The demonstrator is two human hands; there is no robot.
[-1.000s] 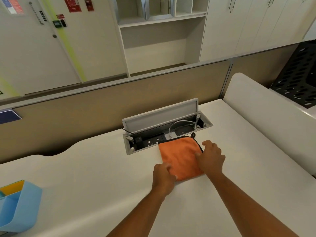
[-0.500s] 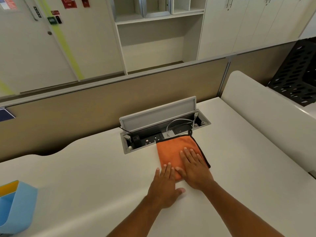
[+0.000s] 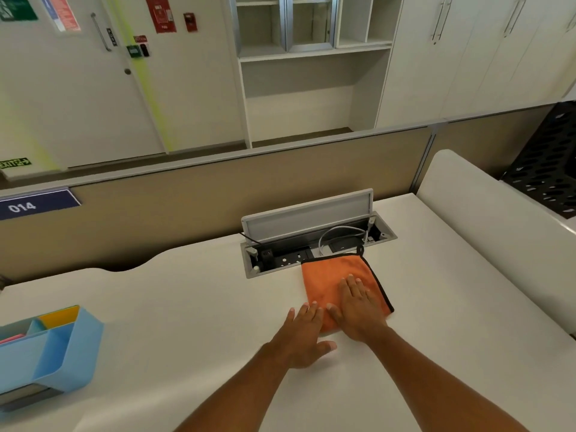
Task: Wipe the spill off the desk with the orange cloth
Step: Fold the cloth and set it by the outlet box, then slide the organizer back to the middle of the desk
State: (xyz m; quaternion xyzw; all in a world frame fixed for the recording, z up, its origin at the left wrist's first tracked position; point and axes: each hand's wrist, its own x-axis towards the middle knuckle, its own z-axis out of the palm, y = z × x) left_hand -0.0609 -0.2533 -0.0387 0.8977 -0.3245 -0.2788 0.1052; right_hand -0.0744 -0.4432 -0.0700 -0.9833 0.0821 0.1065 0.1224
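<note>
One view only, head camera.

Item 1, orange cloth (image 3: 338, 283): folded, black-edged, lying flat on the white counter (image 3: 187, 307). Its far edge, at 12 o'clock, touches the rim of the open cable box (image 3: 314, 244) set into the counter; a small black loop at the cloth's far right corner overhangs that rim.

Item 2, right hand (image 3: 358, 310): the grip is fully spread, palm down, fingers pointing to 12 o'clock, pressing on the near right part of the cloth. It clasps nothing; the cloth lies under the palm, running out past the fingertips toward 12 o'clock and a little to 3 o'clock.

Item 3, left hand (image 3: 304, 335): also flat and open, holding nothing. Its fingertips reach the cloth's near left corner; the palm rests on bare counter. The cloth lies at its 1 o'clock.

Item 4, spill: none can be made out on the counter; it may be under the cloth or too faint to tell.

Item 5, blue desk organiser (image 3: 46, 353): at 9 o'clock, well apart from both hands.

Risks, as judged:
- A stroke toward 12 o'clock could push the cloth, and any liquid, over the rim into the cable box, where sockets and a grey cable (image 3: 338, 233) sit.
- The loop could catch on the rim or the cable.
- With flat palms and no clasp, the cloth may bunch or slide out under uneven pressure, smearing the spill.
</note>
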